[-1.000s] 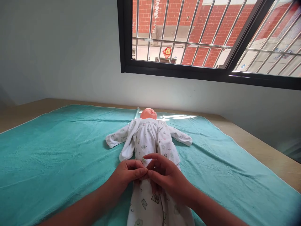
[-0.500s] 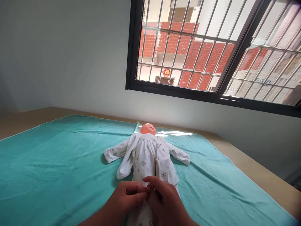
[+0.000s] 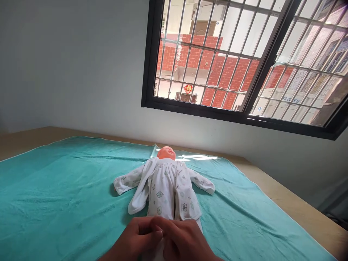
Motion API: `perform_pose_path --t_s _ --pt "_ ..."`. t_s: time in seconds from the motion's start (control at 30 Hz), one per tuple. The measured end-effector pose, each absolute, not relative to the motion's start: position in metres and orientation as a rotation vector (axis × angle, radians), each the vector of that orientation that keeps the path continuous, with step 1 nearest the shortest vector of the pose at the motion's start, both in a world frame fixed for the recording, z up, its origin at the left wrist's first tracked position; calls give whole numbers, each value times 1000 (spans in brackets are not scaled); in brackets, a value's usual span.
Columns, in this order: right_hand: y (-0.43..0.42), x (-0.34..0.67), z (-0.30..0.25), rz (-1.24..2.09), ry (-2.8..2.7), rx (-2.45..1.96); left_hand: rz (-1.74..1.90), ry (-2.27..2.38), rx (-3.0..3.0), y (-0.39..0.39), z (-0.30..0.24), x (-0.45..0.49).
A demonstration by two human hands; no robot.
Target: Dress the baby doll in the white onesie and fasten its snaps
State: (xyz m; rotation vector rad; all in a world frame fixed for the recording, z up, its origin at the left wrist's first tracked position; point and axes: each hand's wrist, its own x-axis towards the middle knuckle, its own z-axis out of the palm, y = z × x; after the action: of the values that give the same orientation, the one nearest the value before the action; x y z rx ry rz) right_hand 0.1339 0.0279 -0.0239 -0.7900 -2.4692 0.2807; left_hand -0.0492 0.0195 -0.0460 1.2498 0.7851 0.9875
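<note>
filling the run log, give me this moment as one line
left hand: curled, close to right hand; grip: hidden; printed white clothes: on doll, partly hidden by hands; doll: on its back, teal blanket

Matt cloth garments [image 3: 161,188]; smooth plastic-looking doll head [image 3: 166,153]

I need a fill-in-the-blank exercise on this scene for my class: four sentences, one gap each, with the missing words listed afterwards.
1. The left hand and the right hand are held close ____.
2. The doll lies face ____ on a blanket.
3. The doll's printed clothes have a ____ background.
4. Through the window, the brickwork looks ____.

Missing words: together; up; white; red.
</note>
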Motion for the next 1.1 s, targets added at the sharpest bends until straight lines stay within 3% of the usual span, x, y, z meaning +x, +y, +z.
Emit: perform_pose_path --t_s 0.43,0.73,1.1 --pt "23 136 -31 171 -2189 -922 1018 879 1198 18 -51 -48" --pt "29 138 -36 460 -2003 -962 1020 938 850 19 -40 -48" --pt "29 138 -35 582 -2027 -1026 1003 904 896 22 -46 -52"
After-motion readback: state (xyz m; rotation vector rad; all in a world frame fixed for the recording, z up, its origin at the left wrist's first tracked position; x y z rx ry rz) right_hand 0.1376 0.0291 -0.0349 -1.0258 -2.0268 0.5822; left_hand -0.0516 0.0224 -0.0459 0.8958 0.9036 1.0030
